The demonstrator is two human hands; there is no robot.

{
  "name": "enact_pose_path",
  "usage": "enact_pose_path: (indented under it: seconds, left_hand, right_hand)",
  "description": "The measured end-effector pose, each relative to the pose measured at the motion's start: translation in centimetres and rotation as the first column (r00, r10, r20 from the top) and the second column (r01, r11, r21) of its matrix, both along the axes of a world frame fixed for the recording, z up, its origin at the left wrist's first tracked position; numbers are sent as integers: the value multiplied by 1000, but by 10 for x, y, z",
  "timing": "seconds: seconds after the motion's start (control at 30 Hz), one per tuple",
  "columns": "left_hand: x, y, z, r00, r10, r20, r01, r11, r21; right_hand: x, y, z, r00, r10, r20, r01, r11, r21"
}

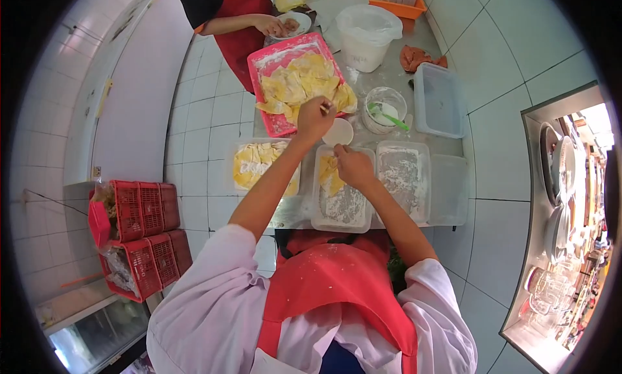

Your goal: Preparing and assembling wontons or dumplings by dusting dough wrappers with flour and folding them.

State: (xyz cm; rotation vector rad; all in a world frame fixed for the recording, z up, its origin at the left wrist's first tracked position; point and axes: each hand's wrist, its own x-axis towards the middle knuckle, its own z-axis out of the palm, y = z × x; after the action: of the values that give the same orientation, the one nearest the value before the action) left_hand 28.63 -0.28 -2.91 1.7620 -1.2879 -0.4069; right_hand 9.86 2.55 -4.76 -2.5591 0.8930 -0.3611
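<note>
My left hand (316, 119) is over the front right edge of a pink plastic tray (277, 126), fingers curled. The tray is heaped with flour-dusted yellow wrapped dumplings (306, 80). Something small and pale shows at the fingertips; whether I grip it is unclear. My right hand (357, 170) hangs over the middle clear plastic container (342, 216), thumb and fingertips together near its far rim. What they pinch, if anything, is hidden. A few yellow dumplings (330, 177) lie in that container's left side, above a floury bottom. Beyond the right fingertips sits a round white disc (338, 132).
Left stands a container of floured dumplings (260, 162); right, a flour-dusted container (403, 179). A tub with a green-handled utensil (388, 116), a white bucket (367, 38) and a clear box (440, 102) stand behind. Across the table, a co-worker's hand (274, 26) reaches into a plate of filling (296, 24).
</note>
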Motion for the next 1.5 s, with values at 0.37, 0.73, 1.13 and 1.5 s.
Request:
enact_pose_path:
  seconds: [0.37, 0.73, 1.13, 1.5]
  left_hand:
    - [-39, 145, 5, 970, -4, -244, -9, 999, -50]
    - [-74, 161, 37, -251, -80, -965, 181, 975, -128]
    - [-99, 168, 68, 221, 42, -974, 70, 996, 59]
    - [-73, 176, 101, 692, -195, -695, 222, 974, -53]
  right_hand:
    - [-19, 4, 43, 957, -32, 287, -56, 955, 293]
    - [-58, 19, 111, 739, -308, 599, -393, 526, 755]
    - [-69, 41, 145, 853, -38, 521, -135, 947, 291]
    - [-63, 54, 164, 821, -106, 561, -158, 902, 402]
